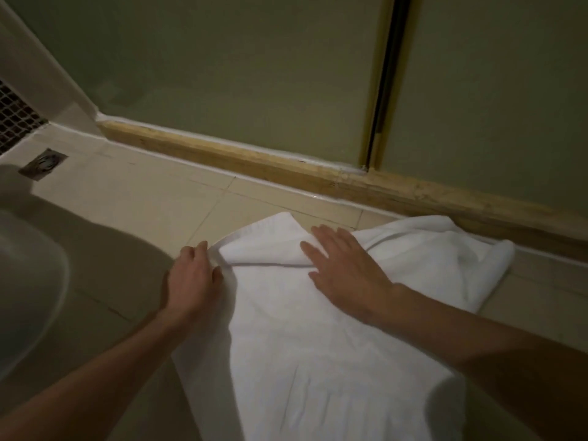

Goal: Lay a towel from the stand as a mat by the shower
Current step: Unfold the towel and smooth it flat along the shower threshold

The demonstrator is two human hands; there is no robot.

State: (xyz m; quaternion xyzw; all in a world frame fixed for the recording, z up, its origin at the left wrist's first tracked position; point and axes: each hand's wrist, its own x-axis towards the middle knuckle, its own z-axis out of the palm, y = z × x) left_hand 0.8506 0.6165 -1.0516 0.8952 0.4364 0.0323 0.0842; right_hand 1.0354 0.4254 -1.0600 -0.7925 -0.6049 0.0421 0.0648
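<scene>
A white towel point(311, 345) lies spread on the tiled floor point(133, 198). It runs from the near edge of view up to the shower's wooden sill point(241, 157), and its far right part is bunched against that sill. The left hand point(194, 275) pinches the towel's folded left edge between thumb and curled fingers. The right hand point(345, 270) lies flat on the towel with fingers straight and spread, grasping nothing. Beyond the sill stand frosted shower doors point(222, 65). A floor drain point(43, 163) sits far left.
</scene>
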